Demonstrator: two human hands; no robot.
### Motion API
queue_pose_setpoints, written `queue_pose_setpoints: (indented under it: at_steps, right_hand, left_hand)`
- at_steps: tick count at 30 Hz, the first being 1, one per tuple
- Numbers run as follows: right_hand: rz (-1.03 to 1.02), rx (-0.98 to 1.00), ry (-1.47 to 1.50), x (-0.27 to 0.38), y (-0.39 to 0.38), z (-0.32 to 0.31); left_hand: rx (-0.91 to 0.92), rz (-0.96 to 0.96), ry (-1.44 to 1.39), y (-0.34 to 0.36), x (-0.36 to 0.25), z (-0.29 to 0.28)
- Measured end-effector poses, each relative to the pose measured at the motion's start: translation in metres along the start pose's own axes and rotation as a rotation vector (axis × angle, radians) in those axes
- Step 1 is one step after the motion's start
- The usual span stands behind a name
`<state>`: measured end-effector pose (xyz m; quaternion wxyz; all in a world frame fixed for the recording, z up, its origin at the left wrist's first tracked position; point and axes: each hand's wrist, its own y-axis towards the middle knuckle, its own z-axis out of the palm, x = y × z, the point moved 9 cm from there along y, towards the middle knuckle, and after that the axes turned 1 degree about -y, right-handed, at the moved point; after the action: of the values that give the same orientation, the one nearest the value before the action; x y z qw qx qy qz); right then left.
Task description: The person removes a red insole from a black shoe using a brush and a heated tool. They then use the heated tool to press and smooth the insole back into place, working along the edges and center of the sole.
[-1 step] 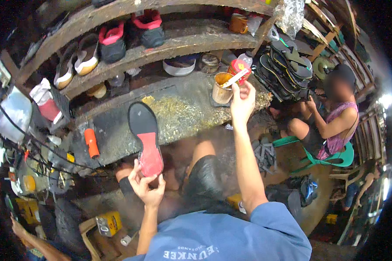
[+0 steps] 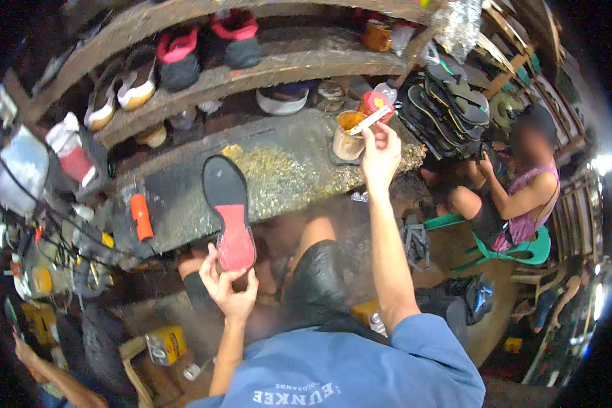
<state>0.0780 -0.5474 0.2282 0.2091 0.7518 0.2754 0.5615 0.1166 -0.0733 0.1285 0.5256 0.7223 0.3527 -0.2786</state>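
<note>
My left hand pinches the heel end of a shoe sole between thumb and fingers. The sole is black at the toe half and pinkish red toward the heel, and its toe end reaches out over the workbench. In my right hand a flat white stick is gripped, its tip at the mouth of a stained can with yellowish stuff inside and on its rim. A red-lidded container stands just behind that can.
An orange tube-shaped object lies on the glue-crusted workbench, at left. Shelves with several shoes run along the back. A pile of black sandals or soles stands at right, near a seated person on a green chair.
</note>
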Motion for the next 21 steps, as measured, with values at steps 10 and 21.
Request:
queue_pose_setpoints:
  at_steps: [10,21]
  right_hand:
    - [-0.249,0.432,-0.456,0.010,0.035,0.038]
    - [-0.213,0.251,-0.281,0.038,0.064,-0.015]
  left_hand:
    - [-0.128,-0.888,-1.331,-0.022,0.050,0.041]
    - [0.222,-1.186,-1.771,0.004,0.044,0.098]
